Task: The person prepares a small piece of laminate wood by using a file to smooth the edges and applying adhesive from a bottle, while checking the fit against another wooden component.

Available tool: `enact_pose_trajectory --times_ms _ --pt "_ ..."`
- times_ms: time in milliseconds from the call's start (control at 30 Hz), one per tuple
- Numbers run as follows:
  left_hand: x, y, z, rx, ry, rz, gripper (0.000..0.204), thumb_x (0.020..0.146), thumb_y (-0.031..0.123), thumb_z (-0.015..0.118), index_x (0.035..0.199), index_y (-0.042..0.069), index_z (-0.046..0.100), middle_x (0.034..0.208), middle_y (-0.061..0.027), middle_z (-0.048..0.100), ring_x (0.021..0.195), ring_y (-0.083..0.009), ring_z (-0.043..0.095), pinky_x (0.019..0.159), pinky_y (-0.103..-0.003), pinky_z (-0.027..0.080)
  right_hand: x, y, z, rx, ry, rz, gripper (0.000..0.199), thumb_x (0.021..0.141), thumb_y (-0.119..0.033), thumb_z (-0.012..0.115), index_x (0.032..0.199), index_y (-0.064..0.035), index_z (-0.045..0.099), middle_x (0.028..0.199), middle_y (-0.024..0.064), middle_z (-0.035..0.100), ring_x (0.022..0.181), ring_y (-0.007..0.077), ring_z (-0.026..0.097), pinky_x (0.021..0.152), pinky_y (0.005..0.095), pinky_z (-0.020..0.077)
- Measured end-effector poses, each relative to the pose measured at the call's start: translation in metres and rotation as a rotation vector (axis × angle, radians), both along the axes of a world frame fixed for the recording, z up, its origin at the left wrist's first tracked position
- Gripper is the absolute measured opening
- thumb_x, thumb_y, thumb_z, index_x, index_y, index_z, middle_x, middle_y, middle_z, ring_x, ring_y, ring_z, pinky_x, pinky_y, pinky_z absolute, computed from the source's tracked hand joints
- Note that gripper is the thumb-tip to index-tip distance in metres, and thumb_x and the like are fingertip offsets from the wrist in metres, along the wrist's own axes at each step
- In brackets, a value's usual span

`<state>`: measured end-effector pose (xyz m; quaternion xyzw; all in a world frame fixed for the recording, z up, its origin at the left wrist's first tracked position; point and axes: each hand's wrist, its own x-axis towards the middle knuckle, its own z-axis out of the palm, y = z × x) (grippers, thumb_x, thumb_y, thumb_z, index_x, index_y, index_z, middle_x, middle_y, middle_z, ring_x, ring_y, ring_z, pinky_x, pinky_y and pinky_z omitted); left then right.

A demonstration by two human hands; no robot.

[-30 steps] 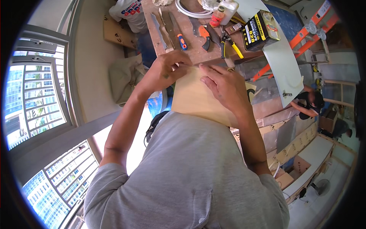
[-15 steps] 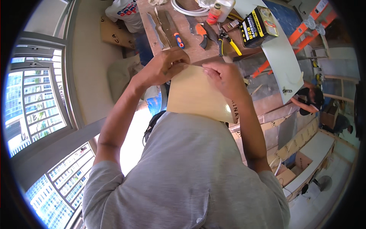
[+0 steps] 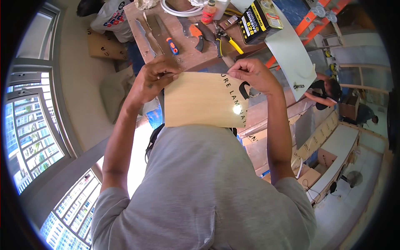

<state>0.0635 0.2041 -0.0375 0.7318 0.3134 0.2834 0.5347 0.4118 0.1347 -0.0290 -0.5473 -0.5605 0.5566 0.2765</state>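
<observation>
A thin pale-yellow laminate sheet (image 3: 200, 100) with dark printed lettering at its right end hangs in front of my waist. My left hand (image 3: 156, 79) pinches its upper left corner between thumb and fingers. At the upper right, my right hand (image 3: 254, 77) grips the same sheet along its far edge. The sheet lies nearly flat between the two hands, with a bright glint near its right side. Its lower edge meets my grey shirt. The underside is hidden.
Beyond the sheet is a wooden worktable (image 3: 189, 63) holding a blue-and-orange-handled tool (image 3: 172, 46), an orange-and-black cutter (image 3: 196, 35), yellow-handled pliers (image 3: 233, 45) and a black-and-yellow can (image 3: 260, 25). A white panel (image 3: 291, 58) juts out right. People (image 3: 327, 89) are nearby.
My hands have moved apart, the left one to the left. The sheet has shifted left and levelled out, and more of its printed right end shows. The table appears further left in view.
</observation>
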Motion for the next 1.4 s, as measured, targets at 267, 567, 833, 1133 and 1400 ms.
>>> enact_pose_trajectory --times_ms 267,567,833,1133,1400 --pt "-0.013 -0.002 -0.007 -0.055 -0.16 0.074 0.014 0.088 -0.007 0.073 0.101 -0.002 0.074 0.103 -0.0068 0.061 0.101 -0.0172 0.059 0.088 -0.03 0.046 0.005 -0.04 -0.002 0.069 0.242 -0.313 0.021 0.096 -0.007 0.073 0.117 -0.0029 0.072 0.096 -0.0006 0.071 0.083 0.0042 0.062 0.075 0.023 0.0508" --pt "-0.001 -0.004 0.051 0.147 0.05 0.055 0.013 0.082 -0.005 0.075 0.091 0.002 0.068 0.089 -0.0052 0.059 0.087 -0.0198 0.058 0.083 -0.032 0.045 -0.036 -0.058 0.012 0.478 0.164 -0.503 0.015 0.099 -0.009 0.071 0.113 -0.0029 0.07 0.089 -0.0052 0.061 0.072 0.0005 0.045 0.063 0.0199 0.0377" --pt "0.055 -0.012 0.073 0.451 0.161 -0.083 0.013 0.089 0.006 0.073 0.101 0.005 0.067 0.097 -0.0123 0.062 0.085 -0.0344 0.068 0.074 -0.045 0.054 -0.051 -0.06 0.02 0.537 0.241 -0.54 0.01 0.102 -0.007 0.066 0.11 -0.001 0.069 0.093 -0.0026 0.063 0.077 0.0014 0.052 0.068 0.0206 0.043" --pt "0.095 -0.027 0.051 0.903 0.282 -0.185 0.043 0.084 0.01 0.075 0.127 0.016 0.072 0.119 -0.0051 0.068 0.092 -0.0247 0.071 0.08 -0.041 0.057 -0.052 -0.07 0.018 0.389 0.167 -0.697 0.022 0.108 -0.019 0.061 0.112 0.0001 0.071 0.085 -0.0041 0.061 0.07 0.0007 0.048 0.061 0.0202 0.0388" --pt "0.098 -0.017 0.037 0.915 0.422 -0.338 0.051 0.088 0.019 0.071 0.138 0.017 0.065 0.133 -0.0088 0.062 0.105 -0.0314 0.068 0.094 -0.044 0.055 -0.046 -0.066 0.011 0.216 0.083 -0.736 0.032 0.11 -0.029 0.057 0.113 -0.0022 0.074 0.096 -0.0025 0.069 0.085 0.0023 0.055 0.071 0.0199 0.0444"
